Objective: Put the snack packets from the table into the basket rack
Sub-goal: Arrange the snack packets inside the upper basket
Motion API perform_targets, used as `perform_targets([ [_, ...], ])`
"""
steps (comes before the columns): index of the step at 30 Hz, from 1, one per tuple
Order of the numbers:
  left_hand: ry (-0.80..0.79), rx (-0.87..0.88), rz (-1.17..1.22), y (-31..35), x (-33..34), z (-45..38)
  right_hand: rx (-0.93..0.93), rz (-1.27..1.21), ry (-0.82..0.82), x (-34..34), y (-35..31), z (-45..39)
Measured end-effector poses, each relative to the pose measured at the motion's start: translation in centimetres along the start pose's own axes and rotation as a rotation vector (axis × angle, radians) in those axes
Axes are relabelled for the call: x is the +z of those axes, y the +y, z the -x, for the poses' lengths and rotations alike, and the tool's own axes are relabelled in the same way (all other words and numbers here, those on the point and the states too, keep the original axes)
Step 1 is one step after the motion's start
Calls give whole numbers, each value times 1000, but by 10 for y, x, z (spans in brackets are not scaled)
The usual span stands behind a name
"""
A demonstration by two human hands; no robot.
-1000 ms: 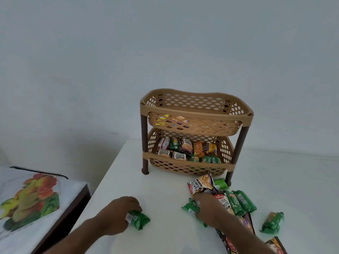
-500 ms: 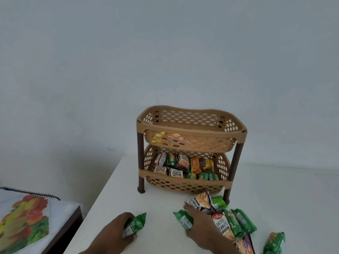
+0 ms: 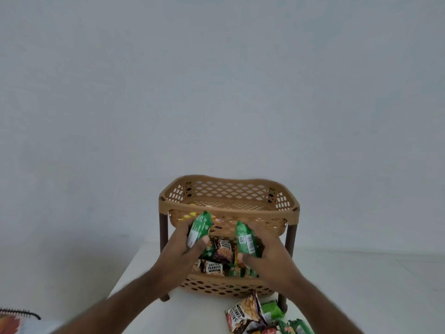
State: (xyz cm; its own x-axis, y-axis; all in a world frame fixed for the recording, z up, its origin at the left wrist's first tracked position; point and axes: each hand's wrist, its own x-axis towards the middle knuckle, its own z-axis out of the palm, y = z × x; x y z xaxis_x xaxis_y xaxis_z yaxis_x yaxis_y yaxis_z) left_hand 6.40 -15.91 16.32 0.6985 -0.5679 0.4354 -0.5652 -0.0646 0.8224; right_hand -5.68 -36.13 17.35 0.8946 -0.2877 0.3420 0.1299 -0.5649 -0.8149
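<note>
Fingers (image 3: pixel 204 240) round two upright green packets (image 3: pixel 199 229), long axes vertical.

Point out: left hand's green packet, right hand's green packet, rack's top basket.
left hand's green packet (image 3: pixel 199 229): head view, middle of wrapper.
right hand's green packet (image 3: pixel 245 239): head view, middle of wrapper.
top basket (image 3: pixel 228 209): head view, front rim.

two hands (image 3: pixel 178 256), two held green packets (image 3: pixel 199 229), one rack (image 3: pixel 228 208)
</note>
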Motion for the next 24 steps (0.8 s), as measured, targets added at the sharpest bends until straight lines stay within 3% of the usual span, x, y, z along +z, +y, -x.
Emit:
perform_targets([
  [4,14,28,-3,35,8,-47,-17,-56,109,-29,-11,-18],
  [9,48,-242,145,61,22,-116,-40,-74,230,-58,-19,-35],
  [12,57,-296,164,62,31,-150,-40,-82,242,-71,-20,-46],
  [16,-7,-352,-32,51,43,-168,-26,-42,259,-80,-20,-58],
  [24,-178,-236,-520,32,59,-183,-16,53,298,-79,-10,-98],
])
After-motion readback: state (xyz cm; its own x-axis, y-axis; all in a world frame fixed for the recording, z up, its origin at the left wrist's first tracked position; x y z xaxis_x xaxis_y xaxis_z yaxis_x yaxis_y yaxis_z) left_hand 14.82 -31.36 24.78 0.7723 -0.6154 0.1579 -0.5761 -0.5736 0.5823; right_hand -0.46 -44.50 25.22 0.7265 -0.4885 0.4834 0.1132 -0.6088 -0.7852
